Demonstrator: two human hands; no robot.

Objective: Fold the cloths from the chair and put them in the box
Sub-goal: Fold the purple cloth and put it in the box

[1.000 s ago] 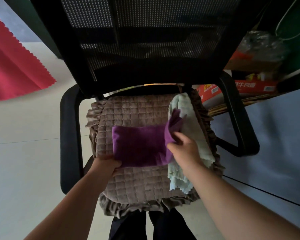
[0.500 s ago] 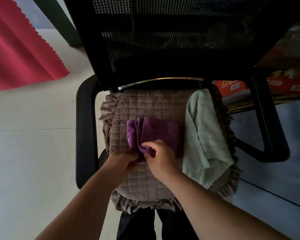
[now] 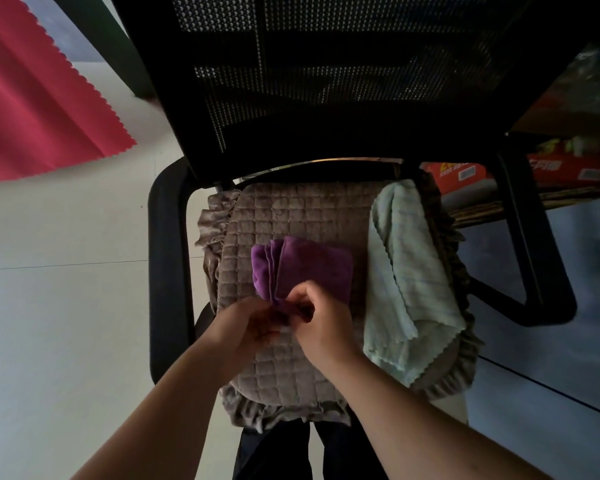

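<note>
A purple cloth (image 3: 305, 268), folded into a small stack of layers, lies in the middle of the quilted brown cushion (image 3: 291, 209) on the black chair (image 3: 168, 258). My left hand (image 3: 243, 323) and my right hand (image 3: 321, 323) meet at the cloth's near edge, both pinching its corner. A pale green cloth (image 3: 399, 271) lies unfolded along the cushion's right side, apart from my hands. No box for the cloths is in view.
The chair's mesh backrest (image 3: 326, 64) rises behind the seat, with armrests on both sides. A red fabric (image 3: 32, 109) hangs at the upper left. Red cartons (image 3: 465, 174) sit on a low shelf at the right. Pale floor lies to the left.
The purple cloth was a wide rectangle with my right hand lifting its right end; that end has been folded over leftwards, and both hands now pinch the near edge of the smaller stack.
</note>
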